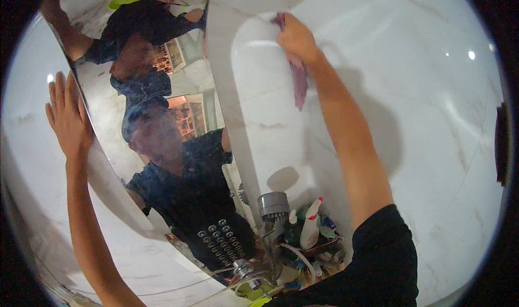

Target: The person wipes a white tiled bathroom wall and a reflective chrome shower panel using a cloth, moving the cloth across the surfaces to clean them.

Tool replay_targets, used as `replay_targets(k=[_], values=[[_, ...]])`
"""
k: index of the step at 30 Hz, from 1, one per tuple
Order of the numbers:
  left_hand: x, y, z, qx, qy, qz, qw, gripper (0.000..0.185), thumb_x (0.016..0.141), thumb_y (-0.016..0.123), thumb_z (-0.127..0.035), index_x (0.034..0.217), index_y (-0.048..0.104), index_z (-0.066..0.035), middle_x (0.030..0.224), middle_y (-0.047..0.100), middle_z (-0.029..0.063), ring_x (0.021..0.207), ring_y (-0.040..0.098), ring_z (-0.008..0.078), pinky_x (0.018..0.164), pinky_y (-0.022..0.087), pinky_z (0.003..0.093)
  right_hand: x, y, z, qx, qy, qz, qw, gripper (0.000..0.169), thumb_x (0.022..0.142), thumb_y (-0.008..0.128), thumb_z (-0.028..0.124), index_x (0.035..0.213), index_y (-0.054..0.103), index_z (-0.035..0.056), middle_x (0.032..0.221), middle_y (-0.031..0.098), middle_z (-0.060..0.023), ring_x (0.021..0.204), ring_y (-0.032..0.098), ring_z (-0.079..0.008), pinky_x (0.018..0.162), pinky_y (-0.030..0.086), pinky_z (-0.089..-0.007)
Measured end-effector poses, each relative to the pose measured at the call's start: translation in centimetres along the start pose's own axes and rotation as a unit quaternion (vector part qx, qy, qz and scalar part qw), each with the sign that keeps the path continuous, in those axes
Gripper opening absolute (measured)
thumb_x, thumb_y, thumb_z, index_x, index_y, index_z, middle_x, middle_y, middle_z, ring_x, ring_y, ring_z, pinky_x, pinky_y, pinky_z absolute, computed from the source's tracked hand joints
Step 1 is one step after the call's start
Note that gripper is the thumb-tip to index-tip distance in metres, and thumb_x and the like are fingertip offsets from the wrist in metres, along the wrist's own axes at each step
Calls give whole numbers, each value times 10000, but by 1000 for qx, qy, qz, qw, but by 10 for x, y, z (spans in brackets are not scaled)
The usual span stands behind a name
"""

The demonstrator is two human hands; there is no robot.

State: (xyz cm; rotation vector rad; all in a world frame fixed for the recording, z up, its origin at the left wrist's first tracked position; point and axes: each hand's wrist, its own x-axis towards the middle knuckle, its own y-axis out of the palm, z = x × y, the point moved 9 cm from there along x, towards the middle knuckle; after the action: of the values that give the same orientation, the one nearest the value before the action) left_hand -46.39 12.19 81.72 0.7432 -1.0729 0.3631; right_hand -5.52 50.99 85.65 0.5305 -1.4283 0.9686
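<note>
My right hand is closed around a purple cloth, held against the white marble-patterned surface at the upper middle. The cloth's lower end hangs down below my wrist. At the left, my left hand lies flat with fingers spread on a white panel, its fingers beside the edge of a mirror. That mirror, tall and curved in this view, stands between my two arms and reflects a person in a cap and dark shirt. A pale, round-ended recess runs beneath my right hand and forearm.
At the bottom of the recess stand a grey cylindrical brush-like fixture, a white spray bottle with a red nozzle, a dark green bottle and assorted clutter. Nearby are a chrome fitting and a pale hose. A dark object is at the far right rim.
</note>
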Motion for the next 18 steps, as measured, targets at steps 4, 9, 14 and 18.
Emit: replay_targets(k=[4,9,14,18], values=[[0,-5,-1,-13,5,-18,1000,540,1075,349,-371,1608,344,-283,1704,246,39,1582,181,267,1272,111,556,-32,7,9,-103,25,-41,994,610,805,567,126,1407,475,101,1446,536,-193,1135,625,-462,981,513,-498],[4,1,-6,-10,-11,0,1000,541,1069,350,-361,1605,350,-283,1701,256,38,1580,189,274,1272,107,559,76,-27,6,-130,-7,-67,989,483,811,633,225,1251,635,26,1284,614,-220,1180,605,-412,986,522,-484],[-3,-3,-1,8,-18,35,999,543,1063,362,-336,1603,355,-276,1701,257,34,1579,195,268,1274,109,553,61,-13,49,-14,58,14,998,533,843,616,319,1276,640,8,1312,614,-281,1205,603,-405,1000,517,-483],[2,-3,2,13,-20,45,999,544,1061,371,-332,1601,361,-262,1703,251,35,1579,197,264,1273,111,552,-13,13,77,-77,-119,-210,967,483,892,628,382,1225,641,32,1248,639,-214,1208,570,-403,993,483,-524]])
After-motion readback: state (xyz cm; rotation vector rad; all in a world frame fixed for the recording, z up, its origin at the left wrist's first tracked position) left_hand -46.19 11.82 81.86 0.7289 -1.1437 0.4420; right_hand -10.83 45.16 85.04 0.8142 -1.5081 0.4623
